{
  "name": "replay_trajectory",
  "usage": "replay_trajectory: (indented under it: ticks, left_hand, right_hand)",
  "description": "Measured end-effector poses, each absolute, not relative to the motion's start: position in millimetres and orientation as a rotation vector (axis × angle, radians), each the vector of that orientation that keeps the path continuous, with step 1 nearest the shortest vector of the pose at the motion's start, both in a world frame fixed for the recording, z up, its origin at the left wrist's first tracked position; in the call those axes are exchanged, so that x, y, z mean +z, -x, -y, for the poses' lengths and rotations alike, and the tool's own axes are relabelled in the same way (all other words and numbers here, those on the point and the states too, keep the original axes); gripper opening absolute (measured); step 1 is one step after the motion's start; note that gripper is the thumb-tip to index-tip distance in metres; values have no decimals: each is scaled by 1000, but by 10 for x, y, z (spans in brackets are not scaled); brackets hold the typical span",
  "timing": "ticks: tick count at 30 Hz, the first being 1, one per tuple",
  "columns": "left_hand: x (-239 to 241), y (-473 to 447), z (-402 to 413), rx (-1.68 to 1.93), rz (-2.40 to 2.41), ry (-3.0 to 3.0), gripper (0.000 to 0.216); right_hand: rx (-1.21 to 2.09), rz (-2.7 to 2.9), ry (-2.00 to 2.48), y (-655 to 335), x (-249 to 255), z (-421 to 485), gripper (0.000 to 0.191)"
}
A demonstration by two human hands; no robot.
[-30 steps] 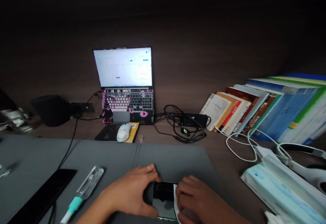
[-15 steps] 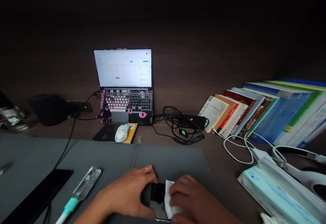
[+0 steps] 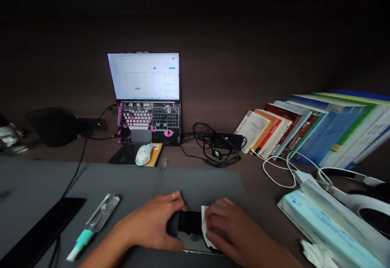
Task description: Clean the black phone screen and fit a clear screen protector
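The right hand [image 3: 227,229], fingers closed on white tissue [image 3: 204,220], has slid rightward, baring more of the phone [image 3: 189,225] that the fingers of the left hand [image 3: 155,223] grip

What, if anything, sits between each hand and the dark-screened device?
Right hand: a white tissue, held under the fingers at the right part of the dark-screened device. Left hand: nothing visible; thumb and fingers are at the device's left end.
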State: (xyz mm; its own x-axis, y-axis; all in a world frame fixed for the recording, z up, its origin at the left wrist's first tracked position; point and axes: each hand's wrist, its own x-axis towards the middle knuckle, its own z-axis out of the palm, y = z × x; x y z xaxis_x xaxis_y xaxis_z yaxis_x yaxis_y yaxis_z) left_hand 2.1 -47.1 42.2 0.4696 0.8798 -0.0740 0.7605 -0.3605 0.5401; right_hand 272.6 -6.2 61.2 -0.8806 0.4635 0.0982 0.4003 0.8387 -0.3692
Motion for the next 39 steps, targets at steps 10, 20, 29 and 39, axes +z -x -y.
replay_trajectory:
  ticks: [10,20,29,39]
  left_hand:
    - [436,-6,476,281,-1369,-2202,68]
    - [425,1,501,311,-1354,-2260,68]
    - [451,-16,482,272,-1359,-2247,68]
    - [423,-8,467,294,-1344,-2279,65]
  right_hand:
    - [427,2864,646,-2708,553,-6,13]
    - [375,2796,669,-2750,492,-63,16]
    - [532,2813,561,-2732,484,-1,20]
    - [651,2793,409,-2725,490,-23,13]
